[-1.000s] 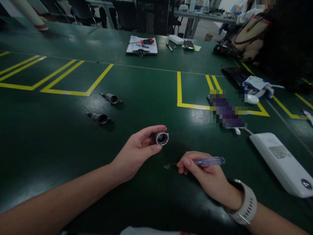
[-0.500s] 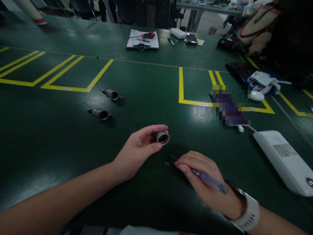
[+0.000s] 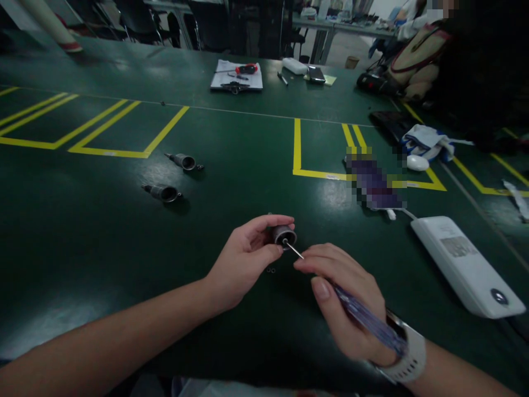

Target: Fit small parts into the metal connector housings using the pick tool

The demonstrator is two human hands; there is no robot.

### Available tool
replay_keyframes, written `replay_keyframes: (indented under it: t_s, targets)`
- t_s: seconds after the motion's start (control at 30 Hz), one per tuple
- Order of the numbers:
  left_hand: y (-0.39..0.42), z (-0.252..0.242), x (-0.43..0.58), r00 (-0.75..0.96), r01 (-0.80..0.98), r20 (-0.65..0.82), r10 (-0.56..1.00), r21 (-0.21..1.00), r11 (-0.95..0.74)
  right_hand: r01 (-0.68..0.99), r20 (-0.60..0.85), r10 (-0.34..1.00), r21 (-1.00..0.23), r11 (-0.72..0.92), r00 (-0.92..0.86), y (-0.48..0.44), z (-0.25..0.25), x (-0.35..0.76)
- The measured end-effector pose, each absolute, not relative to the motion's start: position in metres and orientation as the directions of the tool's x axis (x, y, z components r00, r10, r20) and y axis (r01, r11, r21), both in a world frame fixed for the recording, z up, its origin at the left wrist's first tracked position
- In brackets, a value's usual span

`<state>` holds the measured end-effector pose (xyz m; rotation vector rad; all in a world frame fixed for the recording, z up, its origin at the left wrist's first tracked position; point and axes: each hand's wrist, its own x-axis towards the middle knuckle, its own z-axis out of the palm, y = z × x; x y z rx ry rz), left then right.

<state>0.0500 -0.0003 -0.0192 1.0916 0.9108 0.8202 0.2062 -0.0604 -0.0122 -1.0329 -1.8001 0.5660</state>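
Note:
My left hand (image 3: 248, 253) is closed round a small hollow metal cylinder (image 3: 279, 234), its open end turned toward my right. In my right hand (image 3: 347, 298) is a screwdriver (image 3: 366, 314) with a clear purple handle. Its thin shaft reaches into the cylinder's opening, and a small ring seems to sit at the tip. A pair of tiny rings (image 3: 270, 271) lies on the green table (image 3: 124, 259) just below my left hand. Two similar metal cylinders with pointed ends, a far one (image 3: 184, 162) and a near one (image 3: 163, 193), lie to the left.
On the right are a white power bank (image 3: 467, 264), a blurred-out phone (image 3: 374, 184) on a cable, and a white-and-blue cloth (image 3: 427, 142). Further back lies a clipboard (image 3: 237, 77) with a red-black screwdriver (image 3: 247, 69). A person sits at the far right.
My right hand has brought the screwdriver up from beside the tiny rings, so its tip is now inside the cylinder. My left hand still holds the cylinder. The view has shifted slightly.

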Motion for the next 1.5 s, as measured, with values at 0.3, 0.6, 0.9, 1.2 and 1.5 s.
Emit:
replay_keyframes:
  t_s: [0.3,0.6,0.9,1.2,1.5]
  targets:
    - [-0.002,-0.025,0.045,0.395,-0.117,-0.172,0.902,0.965,0.235,0.466,0.481,0.843,-0.704,0.536,-0.242,-0.061,-0.021,0.203]
    - [-0.004,-0.026,0.048,0.351,-0.108,-0.163,0.922,0.971,0.213,0.509,0.512,0.797,-0.616,0.601,-0.320,-0.061,-0.026,0.199]
    - [-0.004,-0.025,0.051,0.311,-0.052,-0.178,0.934,0.978,0.204,0.564,0.528,0.768,-0.532,0.632,-0.362,-0.062,-0.023,0.196]
    - [-0.004,-0.028,0.051,0.317,-0.088,-0.183,0.931,0.971,0.221,0.525,0.511,0.800,-0.609,0.595,-0.314,-0.064,-0.019,0.195]
    - [0.005,-0.023,0.041,0.310,-0.149,-0.221,0.925,0.949,0.277,-0.017,0.016,0.999,-1.000,0.015,-0.048,-0.056,-0.028,0.206]
